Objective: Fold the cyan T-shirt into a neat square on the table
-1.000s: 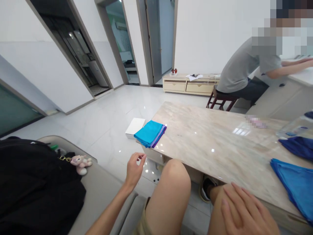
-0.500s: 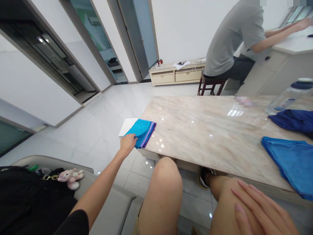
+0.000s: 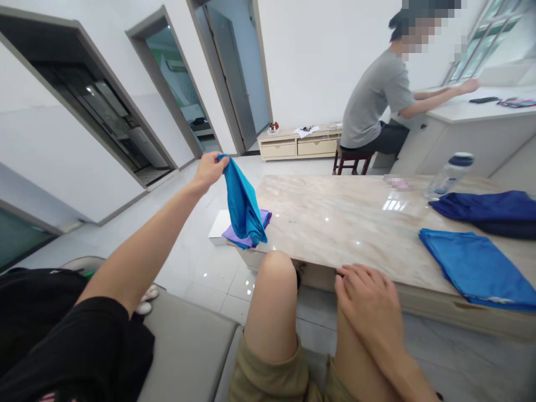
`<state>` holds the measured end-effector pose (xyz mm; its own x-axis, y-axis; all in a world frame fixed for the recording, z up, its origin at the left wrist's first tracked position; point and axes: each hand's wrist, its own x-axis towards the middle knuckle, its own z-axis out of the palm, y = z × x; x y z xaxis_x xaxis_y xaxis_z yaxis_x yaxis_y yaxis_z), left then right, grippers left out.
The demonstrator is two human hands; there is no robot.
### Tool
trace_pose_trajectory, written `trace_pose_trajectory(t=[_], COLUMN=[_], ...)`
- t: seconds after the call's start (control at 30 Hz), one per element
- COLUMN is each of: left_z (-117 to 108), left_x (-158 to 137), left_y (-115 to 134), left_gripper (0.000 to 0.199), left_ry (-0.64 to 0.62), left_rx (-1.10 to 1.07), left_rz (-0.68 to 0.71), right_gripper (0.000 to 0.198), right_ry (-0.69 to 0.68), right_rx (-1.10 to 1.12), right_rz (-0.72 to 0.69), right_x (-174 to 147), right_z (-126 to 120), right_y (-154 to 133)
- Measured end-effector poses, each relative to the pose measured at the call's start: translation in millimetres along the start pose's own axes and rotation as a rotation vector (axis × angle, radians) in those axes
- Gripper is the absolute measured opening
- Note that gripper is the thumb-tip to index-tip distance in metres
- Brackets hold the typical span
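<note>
My left hand (image 3: 211, 167) pinches the top corner of a bright blue cloth (image 3: 240, 195) and holds it up, so it hangs in folds. The cloth's lower end rests on a small pile of folded purple cloths (image 3: 233, 235) at the left end of the marble-topped table (image 3: 322, 223). Beside that pile is a white box-like thing (image 3: 216, 228). My right hand (image 3: 371, 298) lies on my right knee near the table's front edge, fingers stretched out and holding nothing.
On the table's right side lie a folded blue cloth (image 3: 473, 268) and a dark navy cloth (image 3: 486, 209), with a clear bottle (image 3: 448, 178) behind them. A person in a grey shirt (image 3: 372, 100) sits on a stool at a white counter (image 3: 460, 111). A low cabinet (image 3: 278, 149) stands against the wall.
My left hand has lifted the top blue cloth off the pile, uncovering the purple ones. My right hand has moved left and forward along my leg. The view has shifted.
</note>
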<state>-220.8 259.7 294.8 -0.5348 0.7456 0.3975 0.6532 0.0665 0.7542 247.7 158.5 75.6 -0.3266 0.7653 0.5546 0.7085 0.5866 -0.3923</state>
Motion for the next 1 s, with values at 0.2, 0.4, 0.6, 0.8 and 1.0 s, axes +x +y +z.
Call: trace_pose_trajectory(t=[0.2,0.4,0.6,0.8,1.0], left_z=[6,2,0,46,122], left_x=[-9,-56,-47,-29,-11], left_y=[121,137,96,43,-10], left_gripper=[0.023,0.028,0.031,0.03,0.034], left_ry=[-0.167,-0.179,-0.094,-0.043,-0.142], left_rx=[-0.391,-0.582,-0.554,-0.538,-0.345], left_rz=[0.124,0.126,0.092,0.011,-0.099], right_gripper=[0.05,0.053,0.021,0.03,0.027], right_ry=[0.013,0.013,-0.097,0.1,0.021], right_rx=[0.452,0.423,0.295,0.096,-0.189], right_rz=[-0.025,0.129,0.181,0.196,0.22], right_x=[82,151,196,241,263], right_z=[44,67,-3,-64,-29], right_y=[-52,-14,84,133,168])
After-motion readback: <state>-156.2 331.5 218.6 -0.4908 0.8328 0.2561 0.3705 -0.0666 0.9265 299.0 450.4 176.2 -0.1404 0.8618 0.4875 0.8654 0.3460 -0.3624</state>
